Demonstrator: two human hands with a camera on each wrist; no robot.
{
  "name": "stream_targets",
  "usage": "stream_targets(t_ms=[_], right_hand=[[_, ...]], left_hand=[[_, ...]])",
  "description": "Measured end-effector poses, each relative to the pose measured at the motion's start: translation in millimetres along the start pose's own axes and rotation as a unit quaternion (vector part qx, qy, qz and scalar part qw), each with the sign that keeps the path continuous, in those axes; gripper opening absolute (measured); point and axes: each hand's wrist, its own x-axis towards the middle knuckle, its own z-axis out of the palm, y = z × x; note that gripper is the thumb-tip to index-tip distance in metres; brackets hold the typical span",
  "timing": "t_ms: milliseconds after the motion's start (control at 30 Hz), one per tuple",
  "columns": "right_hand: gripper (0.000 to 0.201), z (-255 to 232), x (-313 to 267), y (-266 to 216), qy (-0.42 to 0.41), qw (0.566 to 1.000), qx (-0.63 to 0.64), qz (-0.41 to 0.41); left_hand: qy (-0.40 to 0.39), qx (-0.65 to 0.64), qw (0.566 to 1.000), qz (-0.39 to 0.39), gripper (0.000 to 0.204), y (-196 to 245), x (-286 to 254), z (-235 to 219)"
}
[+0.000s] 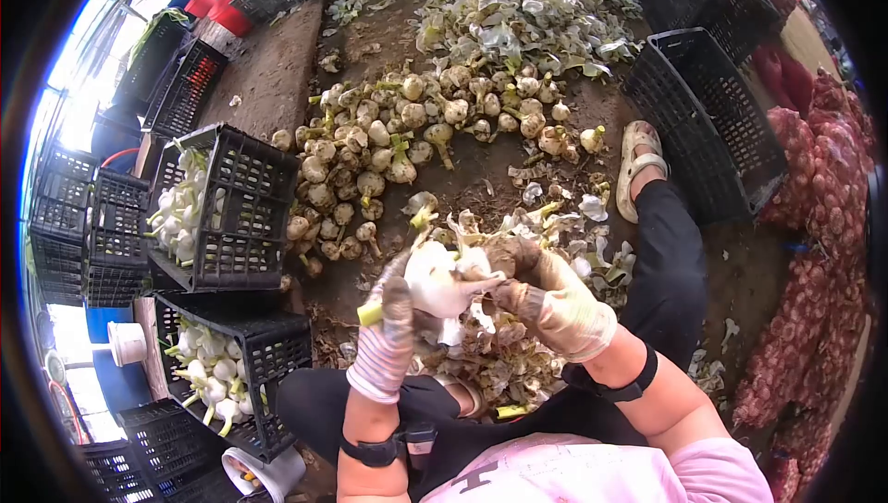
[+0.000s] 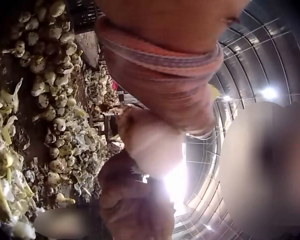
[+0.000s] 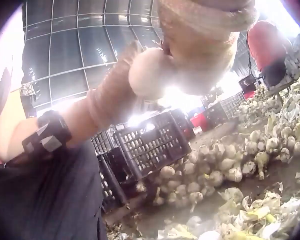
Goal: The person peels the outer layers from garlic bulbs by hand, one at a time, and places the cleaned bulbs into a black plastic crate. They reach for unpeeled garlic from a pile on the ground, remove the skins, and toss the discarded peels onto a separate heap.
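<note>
1. Gripping one white bulb [image 1: 442,283] between both gloved hands: left hand [image 1: 387,341] curling round its underside and green stalk stub, right hand [image 1: 546,295] pinching and pulling at a loose outer skin on top.
2. Showing smooth, glossy white where already stripped; papery, crumpled skin hanging at the right-hand fingers [image 1: 504,298], so peeling of this bulb looking partly done.
3. Lying directly below the fingers, a heap of peelings [image 1: 490,364]: limp, pale, yellow-green scraps.
4. Sitting to the left of the fingers, two black plastic lattice crates [image 1: 231,212], holding clean white bulbs, the nearer about half full.
5. Waiting beyond the fingers, a large pile of unpeeled bulbs [image 1: 398,142], rounded, brownish, dirt-coated, on the earth floor; judging by that, much work remaining.
6. Stacking to the far right, red mesh sacks [image 1: 814,253], bulging and knobbly.
</note>
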Motion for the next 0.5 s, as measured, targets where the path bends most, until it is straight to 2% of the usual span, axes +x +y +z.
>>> stream_targets(t_ms=[67,100,133,167,200,233,267,333,367,400,433,467,500], right_hand=[[0.047,-2,0,4,0.037,0.995,-0.087,-0.011],[0.044,-4,3,7,-0.020,0.998,-0.024,-0.053],[0.044,-2,4,8,-0.020,0.998,-0.024,-0.054],[0.045,0,4,9,-0.004,0.981,-0.162,-0.111],[0.047,1,4,10,0.012,0.940,-0.297,-0.165],[0.045,-5,7,13,0.009,0.842,-0.467,-0.270],[0.045,-10,8,11,0.009,0.841,-0.468,-0.271],[0.036,-18,9,6,-0.086,0.809,-0.518,-0.264],[0.026,-13,7,6,-0.041,0.850,-0.470,-0.237],[0.024,-11,4,7,0.008,0.951,-0.302,-0.067],[0.024,-11,3,4,-0.001,0.983,-0.184,-0.030],[0.026,-13,1,1,-0.010,0.998,-0.062,0.007],[0.037,-15,1,6,0.005,1.000,0.005,0.001]], left_hand=[[-0.031,-0.133,0.987,-0.084,0.080,-3,-6,6],[-0.032,-0.131,0.987,-0.085,0.080,-3,-6,10],[-0.014,-0.156,0.984,-0.083,0.078,-3,-6,15],[0.005,-0.181,0.980,-0.080,0.076,-4,-6,18],[0.004,-0.181,0.980,-0.081,0.076,-6,-7,20],[-0.016,-0.198,0.976,-0.091,0.074,-8,-8,21],[-0.035,-0.215,0.971,-0.102,0.072,-7,-8,23],[-0.012,-0.230,0.969,-0.086,0.067,-3,-10,28],[-0.002,-0.244,0.967,-0.077,0.064,-3,-11,28],[0.008,-0.257,0.964,-0.069,0.061,-4,-12,28],[-0.039,-0.283,0.958,-0.040,0.062,-6,-12,21],[-0.039,-0.283,0.957,-0.042,0.062,-7,-12,16],[-0.089,-0.328,0.940,-0.017,0.064,-7,-11,12]])
